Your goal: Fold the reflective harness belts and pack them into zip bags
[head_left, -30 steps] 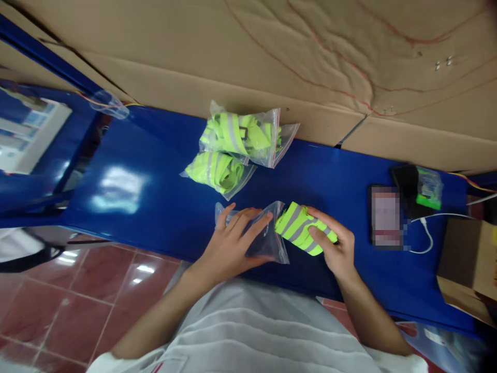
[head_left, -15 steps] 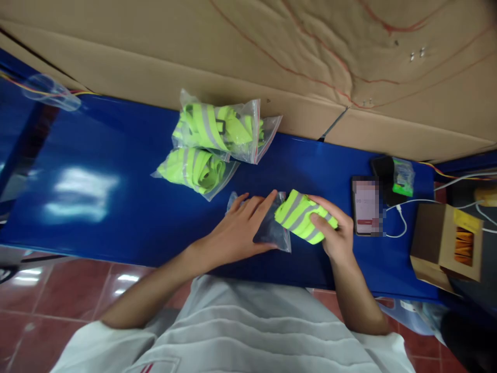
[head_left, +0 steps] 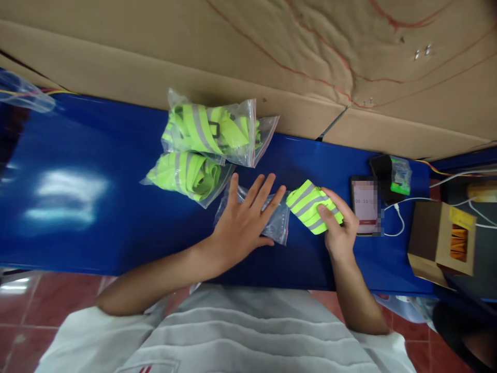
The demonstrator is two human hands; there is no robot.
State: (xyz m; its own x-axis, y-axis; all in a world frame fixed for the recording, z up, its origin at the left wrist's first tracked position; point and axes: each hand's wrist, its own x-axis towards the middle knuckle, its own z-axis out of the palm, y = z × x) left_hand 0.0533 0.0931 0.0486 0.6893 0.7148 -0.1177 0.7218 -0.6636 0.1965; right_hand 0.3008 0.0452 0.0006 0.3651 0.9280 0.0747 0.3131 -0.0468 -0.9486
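My left hand [head_left: 243,223] lies with its fingers spread over a flat clear zip bag [head_left: 277,223] on the blue table [head_left: 128,207]. Part of that bag is hidden beneath the palm. In my right hand [head_left: 341,228] is a folded bundle of yellow-green reflective strap [head_left: 310,207] with grey stripes, pinched between thumb and fingers just right of the bag's opening. Filled clear bags of the same strap [head_left: 209,127] lie behind my left hand, one of them [head_left: 186,173] nearer to me.
A phone [head_left: 365,204] with a white cable lies right of my right hand, beside a black object [head_left: 382,176] with a small green packet [head_left: 400,176]. An open cardboard box [head_left: 427,238] stands at the far right. Brown cardboard [head_left: 155,67] lines the table's back edge.
My left hand's fingers have spread wider and lie flatter over the clear bag. The strap bundle in my right hand has shifted slightly right and up, away from the bag.
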